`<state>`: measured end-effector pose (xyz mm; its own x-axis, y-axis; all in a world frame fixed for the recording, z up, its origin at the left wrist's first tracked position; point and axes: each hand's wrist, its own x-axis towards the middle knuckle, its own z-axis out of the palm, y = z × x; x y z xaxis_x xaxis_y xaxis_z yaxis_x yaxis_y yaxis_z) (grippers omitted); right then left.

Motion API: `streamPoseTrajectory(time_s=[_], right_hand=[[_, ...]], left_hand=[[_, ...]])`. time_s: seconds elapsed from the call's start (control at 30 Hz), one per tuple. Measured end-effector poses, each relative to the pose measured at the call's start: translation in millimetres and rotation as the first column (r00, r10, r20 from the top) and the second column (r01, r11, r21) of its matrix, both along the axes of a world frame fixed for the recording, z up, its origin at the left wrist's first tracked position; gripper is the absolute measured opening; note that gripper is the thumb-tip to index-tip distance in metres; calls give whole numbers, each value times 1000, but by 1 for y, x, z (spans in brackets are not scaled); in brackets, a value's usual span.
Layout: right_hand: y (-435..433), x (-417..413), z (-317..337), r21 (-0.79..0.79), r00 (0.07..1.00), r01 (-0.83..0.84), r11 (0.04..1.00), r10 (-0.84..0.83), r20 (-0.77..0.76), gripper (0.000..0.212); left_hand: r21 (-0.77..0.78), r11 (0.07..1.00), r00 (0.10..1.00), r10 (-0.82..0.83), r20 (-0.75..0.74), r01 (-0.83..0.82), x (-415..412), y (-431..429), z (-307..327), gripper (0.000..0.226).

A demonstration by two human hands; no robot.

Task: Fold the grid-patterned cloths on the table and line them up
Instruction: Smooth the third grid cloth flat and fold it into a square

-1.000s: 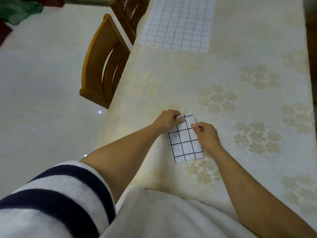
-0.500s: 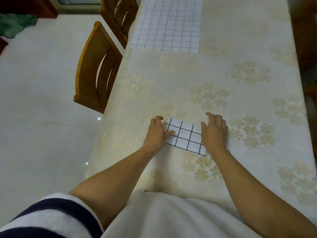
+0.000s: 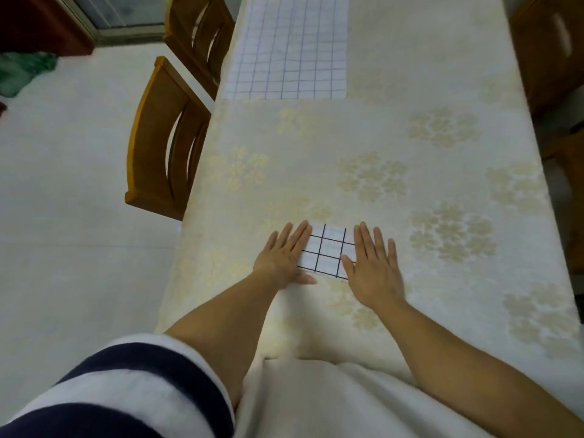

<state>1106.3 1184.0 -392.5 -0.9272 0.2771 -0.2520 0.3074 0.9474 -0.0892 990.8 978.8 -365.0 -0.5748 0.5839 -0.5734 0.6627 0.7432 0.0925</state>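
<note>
Both palms flat, the left hand (image 3: 284, 257) and right hand (image 3: 373, 267) press the folded grid cloth (image 3: 328, 251) smooth; the unfolded cloth (image 3: 290, 49) farther up the table (image 3: 410, 137) likely comes next.

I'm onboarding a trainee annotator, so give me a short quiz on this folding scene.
1. True or false: the left hand and right hand lie flat, fingers straight, on the ends of the small folded cloth.
2. Where is the large grid cloth? A) on the floor B) flat at the far end of the table C) held in the right hand.
3. Fill in: the wooden chairs stand on the person's ___ side of the table.
Key: 1 true; 2 B; 3 left.
</note>
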Motion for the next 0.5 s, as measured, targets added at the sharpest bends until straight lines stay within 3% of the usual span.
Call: streamPoseTrajectory(time_s=[0.1,0.23,0.3,0.43,0.5], right_hand=[[8,5,2,7,999,30,1000,-30,34,73],[2,-6,13,-39,996,72,997,-74,-56,65],[-14,-24,22,-48,993,39,998,-44,-112,62],[-44,-46,12,-88,999,-27,996,29,16,71],[-37,-35,5,-58,999,-38,998,39,24,65]], left_hand=[[-9,1000,1000,-26,-13,26,-5,-12,4,111],[316,946,992,98,-80,-68,-9,-8,11,77],[396,917,992,90,-92,-47,-6,9,10,63],[228,973,999,31,-9,-28,7,46,-3,69],[221,974,999,45,-15,-41,10,44,-11,64]])
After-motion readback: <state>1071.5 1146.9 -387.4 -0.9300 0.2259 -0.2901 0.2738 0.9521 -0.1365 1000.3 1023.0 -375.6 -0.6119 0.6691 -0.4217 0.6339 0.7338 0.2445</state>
